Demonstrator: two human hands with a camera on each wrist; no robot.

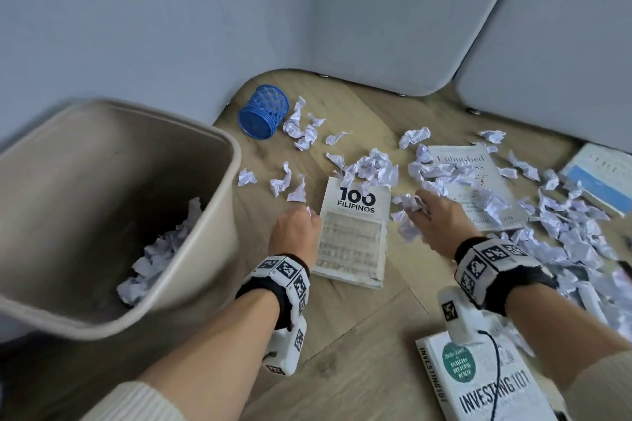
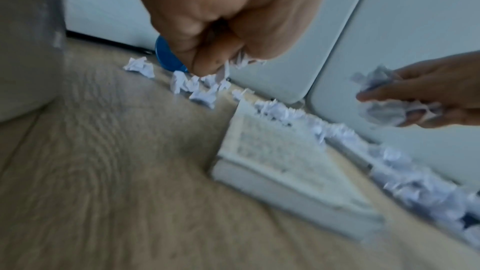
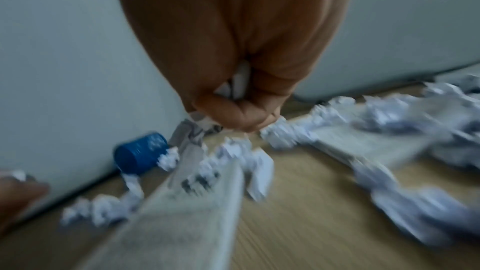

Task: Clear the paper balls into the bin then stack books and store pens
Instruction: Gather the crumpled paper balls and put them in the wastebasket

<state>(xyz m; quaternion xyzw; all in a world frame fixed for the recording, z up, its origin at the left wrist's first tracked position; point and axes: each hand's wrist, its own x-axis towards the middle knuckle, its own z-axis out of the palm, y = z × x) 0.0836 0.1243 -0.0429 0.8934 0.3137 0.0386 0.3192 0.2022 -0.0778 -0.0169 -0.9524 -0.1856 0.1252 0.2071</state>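
Note:
Crumpled white paper balls (image 1: 372, 166) litter the wooden desk. My left hand (image 1: 297, 222) hovers beside the "100 Filipinos" book (image 1: 354, 229), fingers curled round a paper ball (image 2: 242, 62). My right hand (image 1: 432, 212) is just right of that book and grips a wad of paper balls (image 1: 408, 203), seen too in the left wrist view as paper balls (image 2: 381, 98) in the right hand (image 2: 428, 98). A beige bin (image 1: 212, 154) with several paper balls inside stands at the left. No pens show.
A blue mesh pen holder (image 1: 263, 112) lies on its side near the wall. The books "Unfinished" (image 1: 478, 188), "Investing 101" (image 1: 485, 386) and a blue-covered book (image 1: 602, 174) lie on the desk. Grey partition panels (image 1: 376, 10) close the back.

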